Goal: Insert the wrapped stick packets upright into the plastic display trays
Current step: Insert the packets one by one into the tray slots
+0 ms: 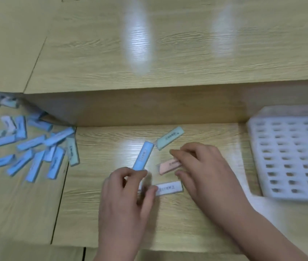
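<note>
Plainly, the coming move turns on the pink packet (pixel 169 166). It lies flat on the worktop (pixel 93 213), its long axis running left to right with a slight tilt, and its right end sits between the thumb and curled fingers of the right hand (pixel 202 170), which pinch it there. The display tray (pixel 252 140) stands well off to the right of that hand, so the right hand is much the nearer one to carry the packet over and turn it on end.

The left hand (pixel 125 194) is curled between two packets. Its fingers (pixel 140 172) meet the near end of the blue packet (pixel 142 156), which points away and to the right, while the thumb lies over the left end of the white packet (pixel 169 188). Which of the two it really grips, if either, I cannot tell (motion blur smears that whole spot).

A green packet (pixel 170 138) lies untouched just beyond, its near corner close to the blue one's far end. The loose pile of packets (pixel 27 147) sits far left, cut off by the frame edge. The tray's right side is also cut off, its slots look empty as far as can be seen, and the print on every packet is unreadable.
</note>
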